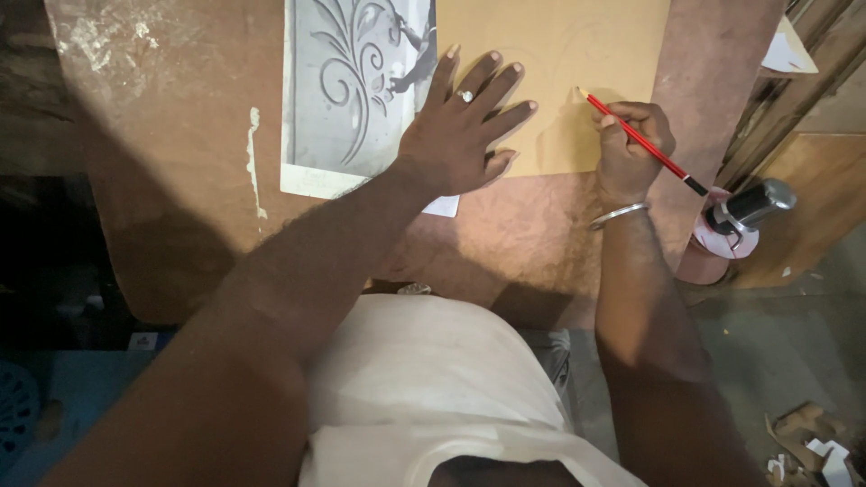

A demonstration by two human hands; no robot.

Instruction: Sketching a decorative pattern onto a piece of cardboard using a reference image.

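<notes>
At the far left of the table point(162, 135) you have a bare brown surface with a streak of pale paint running down it. Next comes the grey printed sheet point(347, 86) with its scrolling leaf pattern, lying flat and overlapping the left edge of the tan board point(577, 45). Your left hand point(456, 135) lies palm down across that seam, its fingers point(492, 77) released and spread flat, a ring on one of them, the heel of the hand on the sheet's lower right corner and the fingertips on the board. Further right, your right hand point(631, 140) is clenched around a red pencil point(642, 142), the tip touching the board near its lower right part and the dark end pointing away to the right. A metal bangle point(619, 215) sits on that wrist. Beyond the table's right edge stands a pink container point(717, 248) with a dark, metal-capped tool point(750, 206) lying on it.
</notes>
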